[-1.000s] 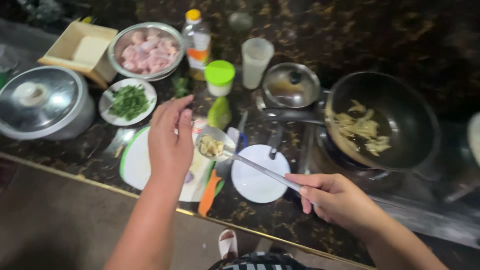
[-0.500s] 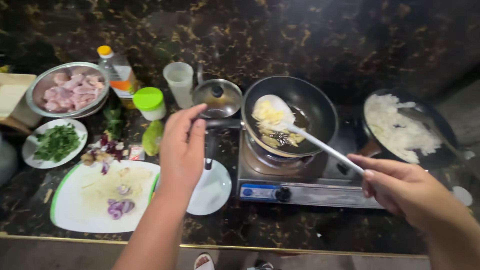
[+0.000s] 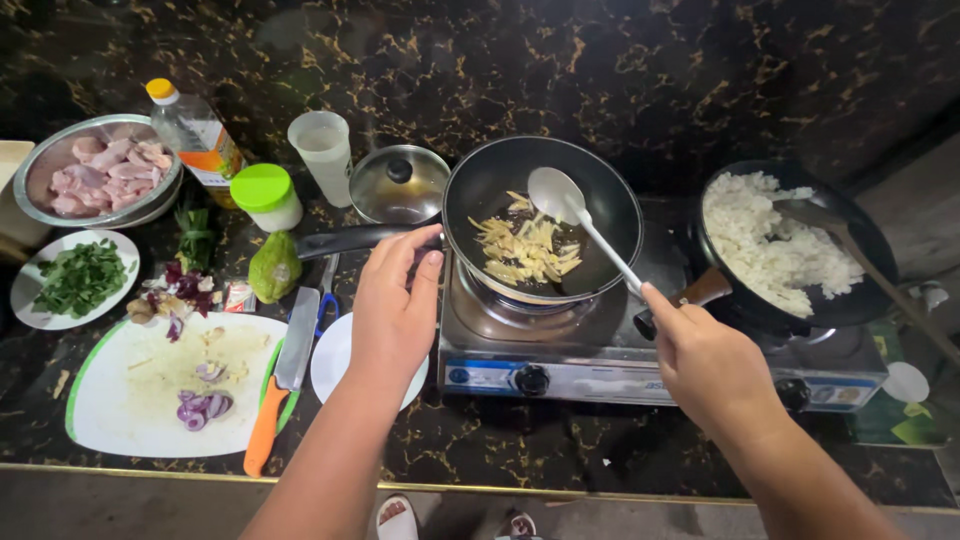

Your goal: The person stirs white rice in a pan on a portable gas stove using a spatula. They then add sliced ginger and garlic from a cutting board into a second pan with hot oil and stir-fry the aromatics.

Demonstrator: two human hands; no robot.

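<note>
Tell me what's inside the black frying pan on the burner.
The frying pan holds pale chopped strips, with a white spoon resting in it, held by the right hand. The left hand is at the handle. What lies under the strips is hidden.

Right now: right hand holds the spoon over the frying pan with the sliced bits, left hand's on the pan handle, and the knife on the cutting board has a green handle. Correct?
One thing is off: the knife has an orange handle, not green, as the head view shows. The rest stands: the right hand holds the spoon over the frying pan, and the left hand is at the pan handle, by the cutting board.
</note>
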